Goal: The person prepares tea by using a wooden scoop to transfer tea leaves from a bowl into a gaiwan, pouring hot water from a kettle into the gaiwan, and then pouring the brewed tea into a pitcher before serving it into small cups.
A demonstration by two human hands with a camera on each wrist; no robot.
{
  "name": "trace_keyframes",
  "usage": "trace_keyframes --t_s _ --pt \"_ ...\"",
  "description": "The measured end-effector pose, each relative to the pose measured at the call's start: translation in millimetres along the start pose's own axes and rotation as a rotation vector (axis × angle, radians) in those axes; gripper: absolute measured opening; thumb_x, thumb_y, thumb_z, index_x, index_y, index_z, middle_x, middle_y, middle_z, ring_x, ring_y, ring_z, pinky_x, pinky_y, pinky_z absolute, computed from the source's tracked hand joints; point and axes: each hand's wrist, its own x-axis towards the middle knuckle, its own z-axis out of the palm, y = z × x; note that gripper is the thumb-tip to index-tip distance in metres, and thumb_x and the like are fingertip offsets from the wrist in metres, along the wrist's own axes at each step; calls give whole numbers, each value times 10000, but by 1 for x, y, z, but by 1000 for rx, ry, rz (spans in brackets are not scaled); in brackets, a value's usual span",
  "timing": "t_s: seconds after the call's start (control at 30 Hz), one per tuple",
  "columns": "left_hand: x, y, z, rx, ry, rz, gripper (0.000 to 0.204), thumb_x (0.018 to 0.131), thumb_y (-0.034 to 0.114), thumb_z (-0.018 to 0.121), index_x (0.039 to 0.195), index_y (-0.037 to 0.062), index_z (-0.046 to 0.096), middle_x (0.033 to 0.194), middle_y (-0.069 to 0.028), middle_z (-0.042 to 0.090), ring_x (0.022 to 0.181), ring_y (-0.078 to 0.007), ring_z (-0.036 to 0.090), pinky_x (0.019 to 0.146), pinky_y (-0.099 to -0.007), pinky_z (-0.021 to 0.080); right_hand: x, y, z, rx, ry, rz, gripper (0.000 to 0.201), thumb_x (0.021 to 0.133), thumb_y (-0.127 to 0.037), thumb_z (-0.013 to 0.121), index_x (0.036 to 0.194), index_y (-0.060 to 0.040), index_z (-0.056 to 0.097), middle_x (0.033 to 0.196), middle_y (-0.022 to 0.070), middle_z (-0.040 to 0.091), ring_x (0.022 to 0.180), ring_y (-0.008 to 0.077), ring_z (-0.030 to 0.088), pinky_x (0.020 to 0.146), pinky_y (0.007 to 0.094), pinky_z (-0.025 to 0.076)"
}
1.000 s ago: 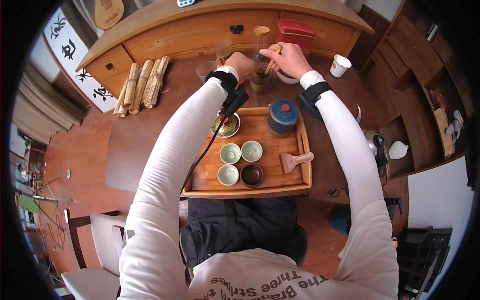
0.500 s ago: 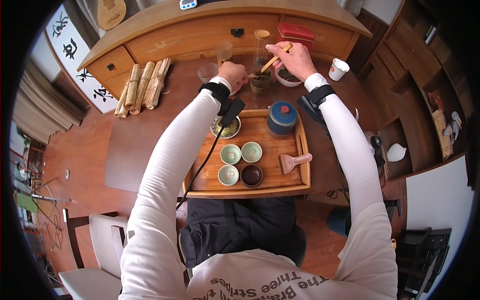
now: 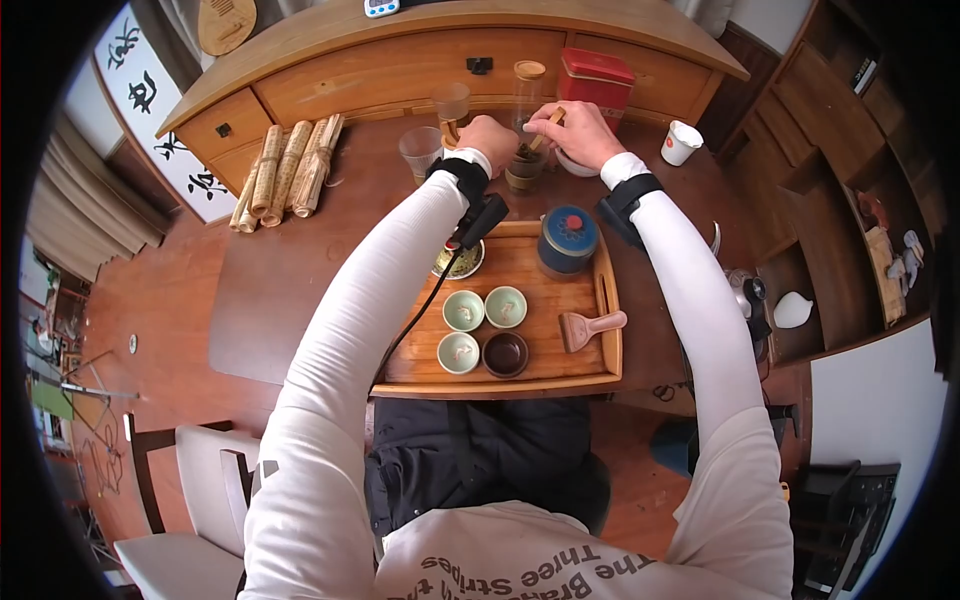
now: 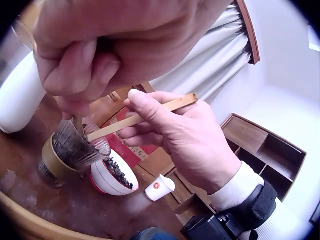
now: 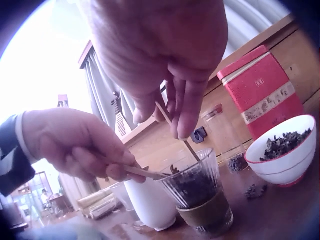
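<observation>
Since the frame half a second ago, the left hand has been brought nearer to the ribbed glass, and the wooden stick in the right hand has been tipped steeper. The hands are kept apart from each other, both above the glass. The stick is pinched between the right thumb and fingers, its lower end put into the glass's mouth. By the left hand a second wooden tool is gripped, its tip held at the glass's rim. Dark leaves are contained in the glass, which is stood upright on the worktop with a brown band around it.

To the right of the glass, a white bowl is filled with similar leaves. Behind the glass are set a cork-lidded jar and a red tin; in front of it, a blue pot is carried on a wooden tray.
</observation>
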Motion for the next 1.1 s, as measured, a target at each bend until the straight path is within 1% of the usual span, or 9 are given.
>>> trace_keyframes --t_s 0.03,0.17,0.27,0.4,0.5,0.7,0.83,1.0,1.1 --pt "0 0 2 -131 26 -69 253 875 172 636 800 -53 724 716 -150 716 617 -269 708 542 -367 529 1 1 1 1 0 0 271 922 -270 764 1008 -13 769 800 95 746 711 164 721 701 314 576" --pt "0 -9 6 -184 51 -73 245 878 154 627 799 -60 720 713 -153 708 593 -257 691 520 -369 512 -1 -1 -1 -15 -1 32 296 934 -281 753 1016 3 765 829 103 758 747 161 736 715 306 584" --pt "-8 -15 5 -500 8 -174 172 926 76 595 828 -49 661 712 -138 642 529 -205 589 404 -343 395 -7 -4 -7 32 2 22 315 942 -292 749 1013 14 758 835 101 760 751 154 737 721 299 587" --pt "-27 -20 1 -657 -27 -168 108 960 53 548 911 -21 609 728 -114 602 494 -146 489 387 -293 311 -15 -16 -13 57 38 23 334 948 -310 746 1010 19 750 834 96 761 746 142 734 722 291 587" --pt "-37 -23 -2 -740 -40 -180 93 970 58 552 979 -23 597 776 -113 613 521 -130 488 406 -277 325 -18 -24 -14 52 71 -24 329 919 -308 758 998 10 759 817 116 756 734 171 739 710 295 578" --pt "-50 -26 -5 -881 -21 -182 111 986 62 554 935 1 631 726 -77 620 532 -122 506 431 -276 363 -25 -40 -19 78 113 -77 305 927 -281 756 982 19 754 815 112 754 734 160 731 706 293 575" --pt "-55 -33 -2 -932 -80 -161 58 986 76 603 987 18 602 781 -77 612 530 -93 452 428 -246 333 -26 -43 -26 156 148 -45 302 937 -281 747 994 15 755 821 107 754 734 152 725 704 290 575" --pt "-51 -37 2 -955 -78 -149 101 972 60 602 895 4 632 701 -75 627 512 -116 497 435 -277 383 -27 -47 -36 114 134 -18 313 948 -277 759 1031 25 748 840 66 735 729 124 722 689 269 575" --pt "-53 -35 3 -956 -46 -158 116 976 66 597 888 4 641 687 -75 623 522 -120 506 443 -279 389 -25 -48 -38 191 196 4 318 944 -275 749 1013 35 751 834 106 755 727 130 713 698 272 581"
